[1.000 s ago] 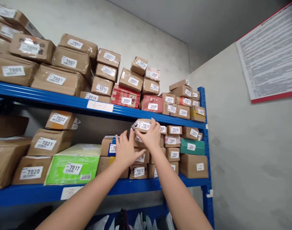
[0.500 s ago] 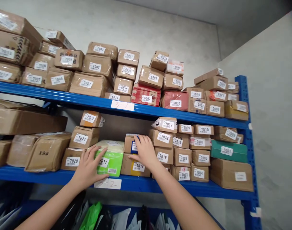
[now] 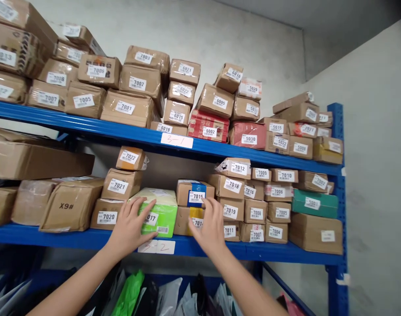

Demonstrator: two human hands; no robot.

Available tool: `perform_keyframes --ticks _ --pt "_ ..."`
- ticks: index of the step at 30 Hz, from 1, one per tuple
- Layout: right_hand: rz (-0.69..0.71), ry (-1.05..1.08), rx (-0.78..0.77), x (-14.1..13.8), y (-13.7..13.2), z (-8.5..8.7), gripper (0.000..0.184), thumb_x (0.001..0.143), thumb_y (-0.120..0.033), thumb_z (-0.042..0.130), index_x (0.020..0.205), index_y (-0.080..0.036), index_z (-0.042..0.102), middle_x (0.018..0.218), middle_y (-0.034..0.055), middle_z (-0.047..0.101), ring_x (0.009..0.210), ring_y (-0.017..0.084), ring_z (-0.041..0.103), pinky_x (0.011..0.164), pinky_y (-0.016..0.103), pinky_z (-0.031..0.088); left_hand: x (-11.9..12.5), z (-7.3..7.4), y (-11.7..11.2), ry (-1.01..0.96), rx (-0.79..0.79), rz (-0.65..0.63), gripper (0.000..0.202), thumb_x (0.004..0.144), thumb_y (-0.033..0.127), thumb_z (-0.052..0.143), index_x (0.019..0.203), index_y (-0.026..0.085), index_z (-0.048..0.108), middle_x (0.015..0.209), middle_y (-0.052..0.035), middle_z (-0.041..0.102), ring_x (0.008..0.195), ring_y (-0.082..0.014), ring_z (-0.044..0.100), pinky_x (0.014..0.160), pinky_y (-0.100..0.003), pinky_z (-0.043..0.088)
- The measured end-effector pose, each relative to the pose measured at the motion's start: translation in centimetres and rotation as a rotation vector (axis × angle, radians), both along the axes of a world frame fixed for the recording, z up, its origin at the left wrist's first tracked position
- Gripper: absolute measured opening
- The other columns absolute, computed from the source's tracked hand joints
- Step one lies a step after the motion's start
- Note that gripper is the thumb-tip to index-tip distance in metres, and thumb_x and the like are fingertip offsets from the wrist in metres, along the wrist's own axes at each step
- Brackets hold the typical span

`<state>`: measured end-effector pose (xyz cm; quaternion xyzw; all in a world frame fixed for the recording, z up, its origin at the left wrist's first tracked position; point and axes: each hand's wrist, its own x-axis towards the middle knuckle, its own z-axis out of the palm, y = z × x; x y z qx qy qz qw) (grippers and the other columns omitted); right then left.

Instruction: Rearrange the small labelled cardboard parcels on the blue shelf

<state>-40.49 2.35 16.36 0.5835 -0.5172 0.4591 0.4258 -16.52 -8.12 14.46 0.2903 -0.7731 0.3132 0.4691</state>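
Note:
My left hand (image 3: 129, 224) lies with spread fingers against the left front of a bright green box (image 3: 170, 217) labelled with a number ending in 017, the first digit covered by a finger. Its thumb stretches along the box's lower edge. My right hand (image 3: 209, 228) has its fingers apart and holds nothing. It is in front of a brown carton marked 7014 (image 3: 182, 219), hiding part of that label; whether it touches the carton I cannot tell. On top of that carton sits another brown carton (image 3: 183, 193), with a blue strip and the label 7015.
Blue shelving (image 3: 249, 252) carries stacked, numbered cartons on two levels. Left of the green box stand cartons 7020 (image 3: 98, 216), 7021 (image 3: 110, 184) and 7022 (image 3: 139, 160). Carton 7019 (image 3: 226, 202) is among the stacks on the right. Bagged parcels (image 3: 169, 294) fill the level below.
My right hand has come down from the 7015 carton to in front of 7014, uncovering the 7015 label. My left hand stays on the green box. The view has shifted slightly.

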Motion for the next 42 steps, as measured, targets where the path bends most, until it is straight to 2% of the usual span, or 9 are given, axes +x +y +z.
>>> perform_keyframes --ticks 3,6,9,15,21,26,30,33,42 --pt "-0.021 -0.231 -0.076 1.0 -1.1 -4.1 0.068 0.08 -0.03 0.062 0.136 -0.017 0.026 0.129 0.0227 0.035 0.12 0.043 0.038 0.094 0.067 0.044 -0.2 0.0 -0.4 0.033 -0.029 -0.01 0.066 0.075 0.051 0.064 0.134 0.023 0.053 0.127 -0.0166 0.054 0.121 -0.0367 0.045 0.102 -0.056 0.038" --pt "-0.019 -0.249 -0.147 1.8 -1.9 -4.5 0.065 0.083 -0.027 0.059 0.137 -0.019 0.025 0.13 0.022 0.034 0.123 0.043 0.037 0.095 0.067 0.044 0.0 0.1 -0.6 0.016 -0.111 -0.013 0.053 0.083 0.045 0.058 0.131 0.023 0.056 0.12 -0.0166 0.057 0.115 -0.035 0.05 0.101 -0.058 0.038" --pt "-0.042 -0.098 -0.086 1.8 -1.5 -1.0 0.062 0.082 -0.017 0.055 0.138 -0.017 0.027 0.132 0.0204 0.041 0.127 0.037 0.039 0.103 0.061 0.043 0.1 0.3 -0.2 -0.006 -0.195 0.003 0.048 0.084 0.034 0.056 0.131 0.024 0.056 0.123 -0.0186 0.056 0.12 -0.038 0.048 0.103 -0.066 0.032" --pt "-0.27 0.262 0.505 -0.3 -0.3 7.8 0.093 0.053 0.004 0.061 0.141 -0.009 0.033 0.139 0.0207 0.049 0.129 0.038 0.042 0.112 0.057 0.033 -0.9 -0.1 0.8 0.031 -0.164 -0.004 0.05 0.081 0.027 0.056 0.131 0.022 0.056 0.136 -0.021 0.049 0.131 -0.0458 0.035 0.098 -0.074 0.031" --pt "-0.257 0.292 0.526 -0.3 0.4 9.9 0.077 0.05 -0.009 0.071 0.124 -0.008 0.052 0.113 0.0175 0.063 0.098 0.034 0.057 0.089 0.047 0.051 -0.4 0.9 -0.7 0.016 -0.216 -0.04 0.036 0.09 0.016 0.047 0.122 0.025 0.06 0.114 -0.0105 0.066 0.109 -0.0289 0.057 0.097 -0.056 0.042" --pt "-0.254 0.229 0.474 0.4 3.5 9.6 0.084 0.056 -0.026 0.073 0.133 -0.009 0.043 0.118 0.017 0.058 0.104 0.035 0.053 0.092 0.049 0.048 1.2 1.4 -0.7 0.105 -0.284 -0.091 0.022 0.086 0.019 0.058 0.107 0.018 0.065 0.111 -0.0148 0.06 0.108 -0.0314 0.053 0.088 -0.048 0.048" --pt "-0.258 0.269 0.438 0.2 3.7 8.2 0.086 0.055 -0.022 0.078 0.133 -0.012 0.043 0.112 0.0168 0.058 0.101 0.037 0.051 0.088 0.052 0.047 0.1 -0.6 0.6 0.181 -0.249 -0.055 0.033 0.082 0.027 0.065 0.114 0.018 0.061 0.125 -0.0189 0.052 0.123 -0.0412 0.041 0.091 -0.055 0.044" --pt "-0.109 0.195 0.32 -0.4 4.0 7.1 0.072 0.058 -0.021 0.074 0.125 -0.014 0.048 0.112 0.0158 0.059 0.1 0.035 0.053 0.087 0.051 0.048 -1.1 -2.6 1.2 0.172 -0.257 -0.1 0.02 0.084 0.022 0.062 0.104 0.02 0.061 0.106 -0.0115 0.061 0.104 -0.0305 0.053 0.085 -0.045 0.044" --pt "0.271 -0.534 -0.369 -0.6 11.5 2.2 0.085 0.054 -0.038 0.081 0.128 -0.021 0.045 0.117 0.0122 0.056 0.103 0.033 0.059 0.083 0.047 0.053 -4.4 -4.4 3.0 0.153 -0.05 -0.017 0.02 0.084 0.036 0.06 0.082 0.016 0.058 0.079 -0.0061 0.059 0.077 -0.0243 0.053 0.077 -0.039 0.038"
